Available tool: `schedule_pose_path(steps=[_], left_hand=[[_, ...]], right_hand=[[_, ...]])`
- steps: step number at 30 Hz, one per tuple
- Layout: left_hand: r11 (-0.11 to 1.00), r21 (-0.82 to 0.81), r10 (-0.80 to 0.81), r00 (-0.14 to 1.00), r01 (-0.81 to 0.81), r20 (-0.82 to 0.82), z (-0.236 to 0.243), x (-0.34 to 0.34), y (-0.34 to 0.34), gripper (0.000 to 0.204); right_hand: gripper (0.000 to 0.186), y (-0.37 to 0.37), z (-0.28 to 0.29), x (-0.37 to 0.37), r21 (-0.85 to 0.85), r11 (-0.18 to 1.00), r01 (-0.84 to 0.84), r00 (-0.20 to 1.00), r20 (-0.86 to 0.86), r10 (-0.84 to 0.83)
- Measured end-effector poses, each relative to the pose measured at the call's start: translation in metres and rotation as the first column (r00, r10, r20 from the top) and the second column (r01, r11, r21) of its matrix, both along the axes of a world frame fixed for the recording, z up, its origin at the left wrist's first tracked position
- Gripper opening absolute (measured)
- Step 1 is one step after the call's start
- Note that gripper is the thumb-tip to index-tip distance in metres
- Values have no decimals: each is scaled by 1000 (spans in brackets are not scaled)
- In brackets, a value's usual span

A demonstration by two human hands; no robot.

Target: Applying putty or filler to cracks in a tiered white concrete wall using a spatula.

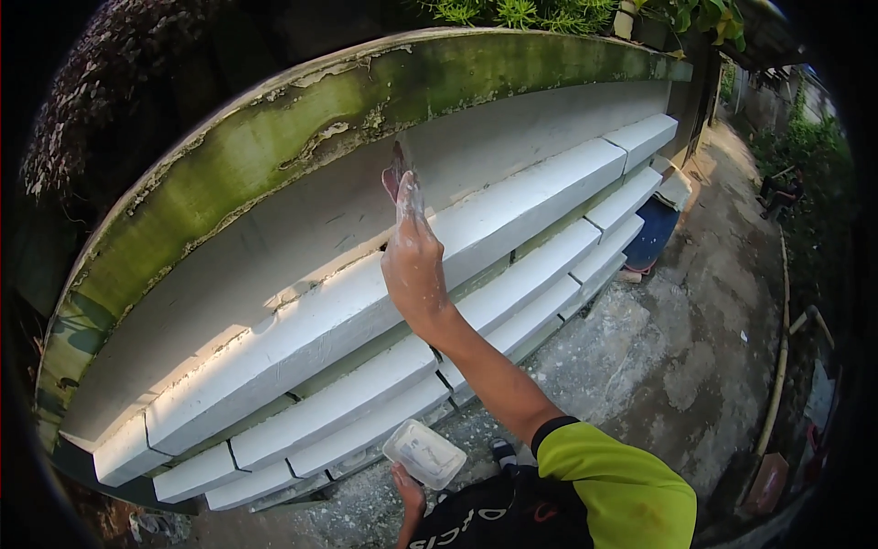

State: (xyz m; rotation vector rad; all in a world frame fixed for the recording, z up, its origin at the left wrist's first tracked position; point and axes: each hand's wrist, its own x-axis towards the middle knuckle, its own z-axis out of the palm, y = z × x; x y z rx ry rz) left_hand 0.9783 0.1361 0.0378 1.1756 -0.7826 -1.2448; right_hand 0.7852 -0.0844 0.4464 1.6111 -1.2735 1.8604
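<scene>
My right hand (413, 247), spattered white, reaches up and is closed on a flat maroon putty tool (393, 174), its tip at the pale plastered wall (540, 123) below a mossy green ledge (229, 160). Long white stepped blocks (512, 204) run beneath that wall, with dark gaps between some of them. Low in the view, my left hand (409, 487) grips a translucent plastic tub (427, 455) with whitish material in it.
A dark blue object (654, 233) stands beside the blocks' right end. A concrete path (695, 339) runs along the right, bordered by bamboo poles (779, 348) and greenery. A person (782, 192) sits farther along it. Plants (466, 11) hang above the ledge.
</scene>
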Motion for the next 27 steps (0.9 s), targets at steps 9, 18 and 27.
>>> schedule_pose_path(steps=[9,18,27], left_hand=[[994,92,62,998,-59,-32,16,-2,11,42],[995,71,73,997,-71,-18,-5,0,5,42],[994,112,-9,1000,8,10,18,-5,6,54]], right_hand=[[60,-33,6,-70,137,980,141,982,103,-156],[67,19,-19,48,14,980,-198,970,-137,199],[68,-9,11,-34,33,997,65,986,152,-70]])
